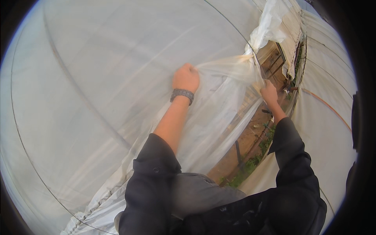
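Both of my hands grip a sheet of translucent white plastic film [219, 102] that covers a curved frame. My left hand [186, 78], with a dark band on its wrist, is closed in a fist on the film. My right hand [268, 92] is closed on the film's bunched edge, farther right, beside a thin dark cord [231, 22] that crosses the sheet. Between the hands the film is pulled into taut folds, and below them it hangs loose. The fingertips of the left hand are hidden.
To the right runs a narrow gap of brown soil [231, 160] with green weeds [250, 166] and pipes. Another film-covered surface [325, 129] rises beyond it, with an orange hose-like line [329, 106] across it. Crumpled film [270, 25] hangs at the upper right.
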The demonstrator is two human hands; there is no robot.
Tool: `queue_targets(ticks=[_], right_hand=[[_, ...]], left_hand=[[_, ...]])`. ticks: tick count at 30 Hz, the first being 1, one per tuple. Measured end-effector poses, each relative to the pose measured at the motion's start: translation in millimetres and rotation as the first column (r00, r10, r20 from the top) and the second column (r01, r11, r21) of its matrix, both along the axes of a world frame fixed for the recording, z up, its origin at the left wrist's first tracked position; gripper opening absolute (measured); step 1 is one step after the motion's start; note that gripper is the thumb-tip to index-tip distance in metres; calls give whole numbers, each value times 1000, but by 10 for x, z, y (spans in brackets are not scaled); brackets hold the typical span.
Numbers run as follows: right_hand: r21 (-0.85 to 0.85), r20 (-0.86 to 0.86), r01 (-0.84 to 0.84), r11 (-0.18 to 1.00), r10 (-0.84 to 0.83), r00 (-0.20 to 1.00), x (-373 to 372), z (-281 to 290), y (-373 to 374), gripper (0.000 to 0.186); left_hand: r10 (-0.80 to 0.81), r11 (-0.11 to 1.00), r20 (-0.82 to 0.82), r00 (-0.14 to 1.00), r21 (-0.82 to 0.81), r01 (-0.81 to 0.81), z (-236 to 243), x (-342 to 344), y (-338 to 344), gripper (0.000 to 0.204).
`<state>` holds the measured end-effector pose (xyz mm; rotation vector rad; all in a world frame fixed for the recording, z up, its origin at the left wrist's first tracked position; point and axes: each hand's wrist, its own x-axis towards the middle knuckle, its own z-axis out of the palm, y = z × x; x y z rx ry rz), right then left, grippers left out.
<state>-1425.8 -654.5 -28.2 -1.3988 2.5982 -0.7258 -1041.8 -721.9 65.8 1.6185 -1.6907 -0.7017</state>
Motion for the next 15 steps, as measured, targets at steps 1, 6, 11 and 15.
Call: queue_targets(ticks=[1, 6, 11, 15], right_hand=[[-99, 35, -12, 995, 16, 999, 46, 92, -99, 56], [-154, 130, 95, 984, -76, 989, 437, 490, -729, 52], [-63, -18, 133, 989, -135, 991, -87, 231, -875, 49], [282, -120, 75, 956, -43, 992, -1233, -704, 83, 44]], left_hand=[[-23, 1000, 86, 996, 3, 22, 14, -13, 9, 25], [-99, 975, 191, 977, -180, 134, 57, -153, 110, 28], [-210, 942, 320, 924, -185, 278, 55, -379, 37, 24], [-260, 940, 432, 864, -91, 328, -83, -494, 61, 22]])
